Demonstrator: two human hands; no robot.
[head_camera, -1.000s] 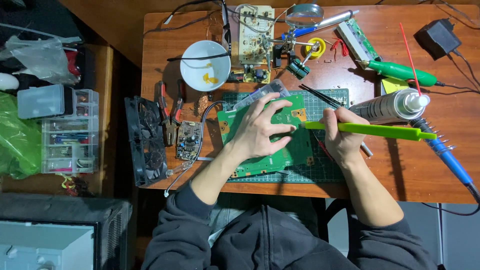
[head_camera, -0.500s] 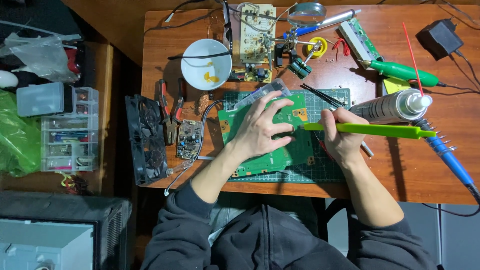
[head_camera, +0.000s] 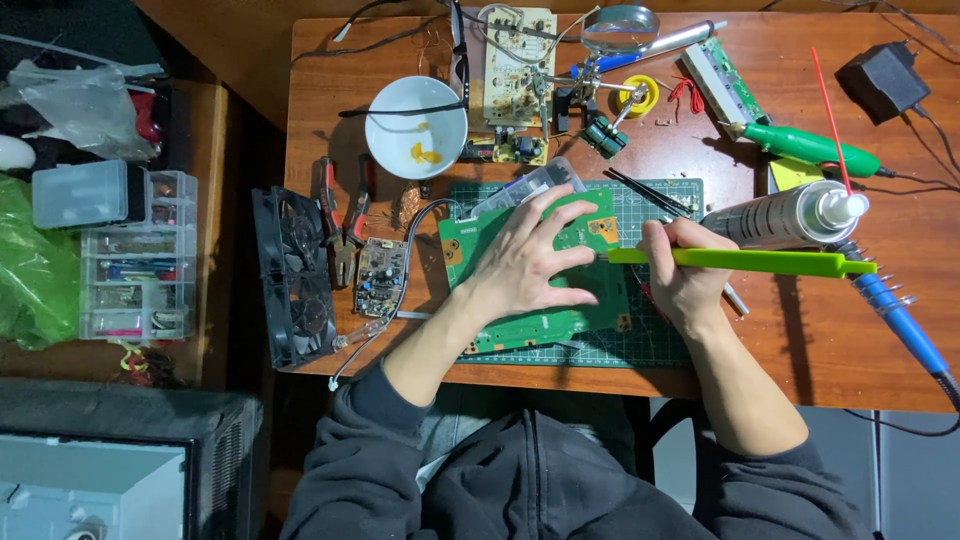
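A green circuit board lies on a dark green cutting mat at the table's front. My left hand rests flat on the board with fingers spread, pressing it down. My right hand grips a long lime-green flat tool that lies horizontally, its left tip touching the board near my left fingers. A silver spray can with a red straw lies just behind the tool.
A white bowl, red pliers, a small circuit board and black twin fans sit left of the mat. A blue-handled soldering iron, green-handled tool, magnifier stand and black adapter lie right and behind. Plastic drawers stand far left.
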